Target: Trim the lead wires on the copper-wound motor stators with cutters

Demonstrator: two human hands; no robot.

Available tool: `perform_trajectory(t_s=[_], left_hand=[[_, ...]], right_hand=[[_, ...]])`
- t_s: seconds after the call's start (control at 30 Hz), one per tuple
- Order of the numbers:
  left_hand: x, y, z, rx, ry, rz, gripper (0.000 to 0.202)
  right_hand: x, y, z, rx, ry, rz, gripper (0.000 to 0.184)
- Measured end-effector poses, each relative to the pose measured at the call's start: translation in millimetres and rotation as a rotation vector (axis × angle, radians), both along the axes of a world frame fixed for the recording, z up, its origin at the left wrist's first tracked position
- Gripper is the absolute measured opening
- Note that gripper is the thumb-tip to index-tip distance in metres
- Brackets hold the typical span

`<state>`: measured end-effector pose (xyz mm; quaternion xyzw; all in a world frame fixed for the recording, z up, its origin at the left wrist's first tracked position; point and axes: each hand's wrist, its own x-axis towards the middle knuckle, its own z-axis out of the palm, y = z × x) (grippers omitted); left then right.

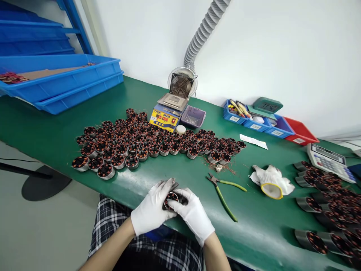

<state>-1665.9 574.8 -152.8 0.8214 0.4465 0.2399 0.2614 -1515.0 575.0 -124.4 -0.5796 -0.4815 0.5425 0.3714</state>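
Both my hands wear white gloves and meet at the near edge of the green table [42,124]. Between them sits a small round motor stator [170,198] with copper windings. My left hand [152,210] wraps its fingers around the stator's left side. My right hand [194,214] closes on its right side. Green-handled cutters [224,192] lie on the table just right of my hands.
Several stators [135,145] stand in rows across the table's middle, and more stators [329,210] lie at the right. A crumpled white glove [272,182], a solder pot [166,114], a fume hose [201,32], a calculator [328,162] and blue trays [62,81] are also here.
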Motion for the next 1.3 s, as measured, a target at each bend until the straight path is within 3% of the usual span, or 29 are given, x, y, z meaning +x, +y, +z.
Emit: perform_trajectory(t_s=[0.07, 0.2, 0.3, 0.47, 0.53, 0.63, 0.7, 0.77, 0.9, 1.03, 1.2, 1.3], left_hand=[[1, 0, -2.3, 0.030, 0.021, 0.013, 0.091], [9, 2, -6.8, 0.143, 0.043, 0.159, 0.097], [14, 3, -8.7, 0.184, 0.038, 0.239, 0.090], [12, 1, -11.0, 0.100, -0.005, 0.271, 0.077], [9, 0, -13.0, 0.097, -0.026, 0.249, 0.074], [6, -2, -16.4, 0.141, -0.098, 0.213, 0.068], [4, -1, -17.2, 0.153, -0.154, 0.170, 0.065], [3, -1, -16.1, 0.122, -0.178, 0.112, 0.065], [2, 0, -11.9, 0.033, -0.156, 0.048, 0.067], [4, 1, -11.0, 0.038, -0.095, 0.101, 0.077], [6, 2, -9.4, 0.066, -0.031, 0.151, 0.070], [5, 2, -5.4, 0.076, -0.054, 0.118, 0.061]], right_hand=[[-7, 2, -5.4, 0.026, 0.042, -0.050, 0.013], [-14, 2, -10.0, 0.045, 0.119, -0.155, 0.005], [-14, 0, -9.7, 0.016, 0.168, -0.244, 0.007], [-4, 0, -4.4, -0.109, 0.318, -0.362, 0.020], [0, 1, 2.1, -0.136, 0.323, -0.313, 0.029], [2, 0, 11.0, -0.152, 0.236, -0.074, 0.043], [0, 1, 11.3, -0.096, 0.105, 0.033, 0.035], [-4, 2, 5.7, -0.020, 0.005, 0.033, 0.019], [-11, 6, -12.5, 0.087, 0.050, -0.057, 0.010], [-18, 2, -21.6, 0.138, 0.192, -0.250, 0.007], [-8, 1, -13.2, -0.035, 0.489, -0.494, 0.020], [23, 7, -1.7, 0.087, 0.629, -0.660, 0.028]])
